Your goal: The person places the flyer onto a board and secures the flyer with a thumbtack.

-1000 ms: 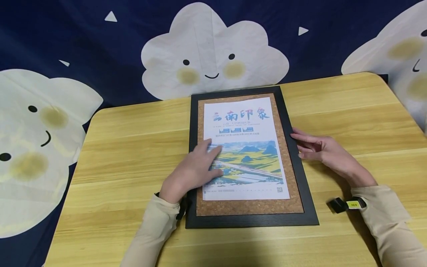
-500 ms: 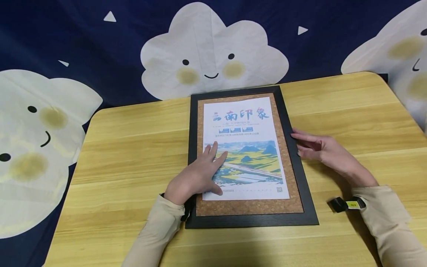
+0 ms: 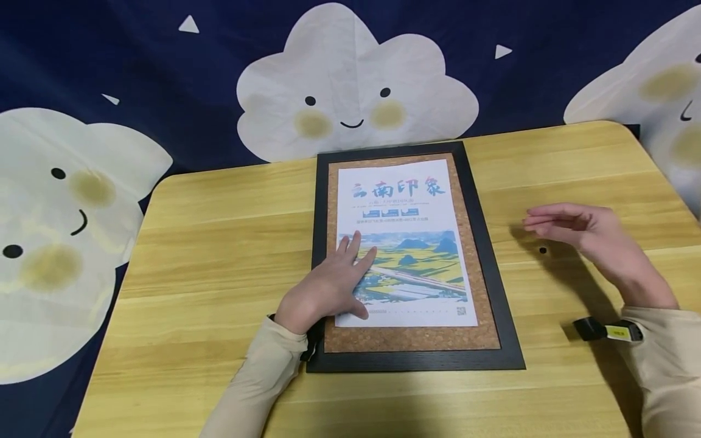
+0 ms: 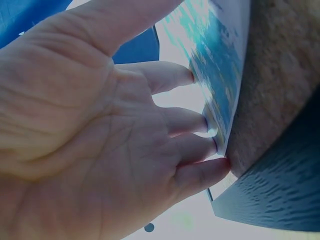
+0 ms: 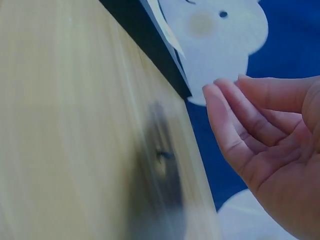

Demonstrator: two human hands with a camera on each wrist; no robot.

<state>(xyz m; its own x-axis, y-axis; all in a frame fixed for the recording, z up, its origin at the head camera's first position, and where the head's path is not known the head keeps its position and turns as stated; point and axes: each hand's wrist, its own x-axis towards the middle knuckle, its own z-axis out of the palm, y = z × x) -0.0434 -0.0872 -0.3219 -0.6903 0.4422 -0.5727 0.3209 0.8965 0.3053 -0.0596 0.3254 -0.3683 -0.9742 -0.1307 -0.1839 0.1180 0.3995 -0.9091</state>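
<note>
A printed poster [image 3: 405,201] with a landscape picture lies on the cork board [image 3: 411,342] inside a black frame [image 3: 416,361]. My left hand [image 3: 328,277] rests over the poster's lower left with spread fingers. In the left wrist view, the left fingertips [image 4: 200,172] touch the paper [image 4: 220,60]. My right hand [image 3: 580,228] hovers above the table, right of the frame, its fingers bent loosely and thumb close to them, holding nothing. Just below its fingertips, a small black thing [image 3: 543,250] lies on the table; in the right wrist view, this dark piece [image 5: 163,156] sits within the hand's shadow.
The wooden table [image 3: 219,243] runs out on both sides of the frame. A dark blue cloth with cloud faces [image 3: 356,79] hangs right behind its far edge, where the frame's top lies. A black wrist camera [image 3: 591,328] sticks out from the right sleeve.
My right hand has let go of the frame's right edge and moved right, uncovering the small black thing. My left hand has slid slightly down and right, then stayed still.
</note>
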